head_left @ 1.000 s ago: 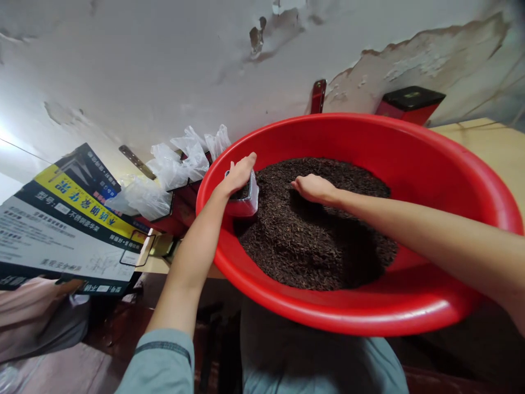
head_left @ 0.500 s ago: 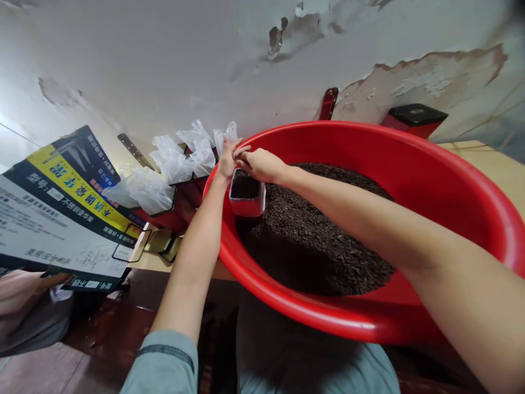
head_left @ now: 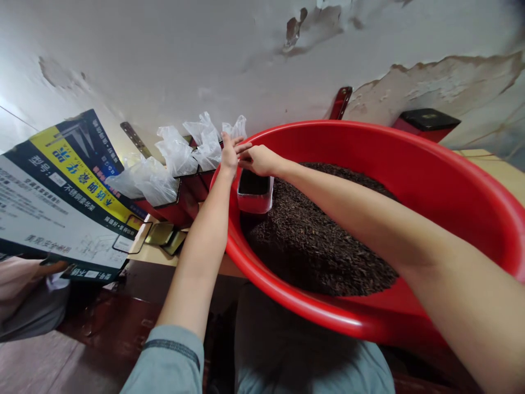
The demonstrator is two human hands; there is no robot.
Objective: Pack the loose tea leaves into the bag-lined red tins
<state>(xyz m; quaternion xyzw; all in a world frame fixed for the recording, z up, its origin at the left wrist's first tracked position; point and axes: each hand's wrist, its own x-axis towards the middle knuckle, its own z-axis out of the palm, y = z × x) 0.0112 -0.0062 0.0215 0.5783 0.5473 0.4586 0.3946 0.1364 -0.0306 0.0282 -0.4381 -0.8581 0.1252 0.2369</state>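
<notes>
A small red container (head_left: 255, 203) with a clear plastic lining at its rim stands in the left end of a big red tub (head_left: 328, 323). Dark material fills much of its mouth. Around it in the tub lie loose dark leaf-like strips (head_left: 324, 235), which look like dry tea. At the container's far left corner is my left hand (head_left: 229, 154), thumb up and fingers stretched to the right. My right hand (head_left: 260, 160) is over the far rim, its fingers pinched together against the left fingertips. Whatever sits in that pinch is too small to make out.
Left of the tub, red boxes (head_left: 186, 200) stand in a row with clear plastic bags (head_left: 176, 150) sticking out. Gold lids (head_left: 159, 234) lie in front. A printed cardboard sheet (head_left: 61, 202) rises at far left, beside a partly visible person (head_left: 33, 301). A black-topped red box (head_left: 429, 120) stands behind the tub.
The whole view has shifted a little, so things appear farther right. Both hands stay at the container's far rim, and the left fingers look slightly straighter.
</notes>
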